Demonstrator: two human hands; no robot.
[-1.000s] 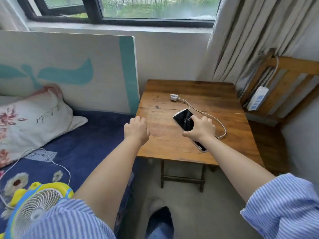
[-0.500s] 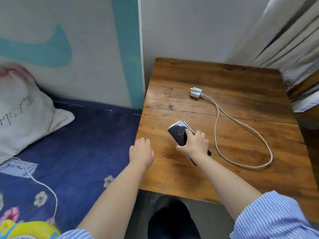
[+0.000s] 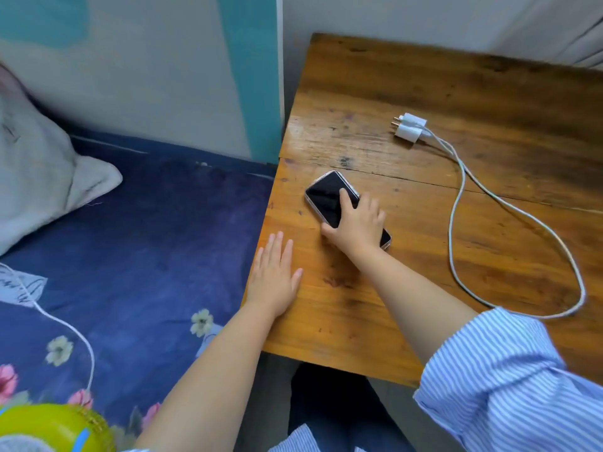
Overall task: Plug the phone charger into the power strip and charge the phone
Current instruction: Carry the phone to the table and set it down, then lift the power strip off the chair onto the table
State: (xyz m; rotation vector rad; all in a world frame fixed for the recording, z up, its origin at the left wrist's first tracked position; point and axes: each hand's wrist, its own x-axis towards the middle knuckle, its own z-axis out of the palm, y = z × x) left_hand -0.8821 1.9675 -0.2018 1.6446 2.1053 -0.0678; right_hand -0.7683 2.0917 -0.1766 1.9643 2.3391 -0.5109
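Observation:
A black phone lies face up, screen dark, near the left edge of the wooden table. My right hand rests on its lower half, fingers curled over it and thumb at its left side. Flat on the table's left edge lies my left hand, fingers spread and holding nothing. The white charger plug sits further back on the table with its prongs pointing left. Its white cable loops to the right and back toward my right sleeve. No power strip is in view.
A bed with a dark blue flowered sheet lies left of the table, with a pillow at its head. A thin white cord crosses the sheet toward a yellow fan at the bottom left. A painted board stands behind the bed.
The view has moved closer and lower over the table. The phone screen has gone dark. My left hand has opened flat onto the table edge. My right hand stays on the phone.

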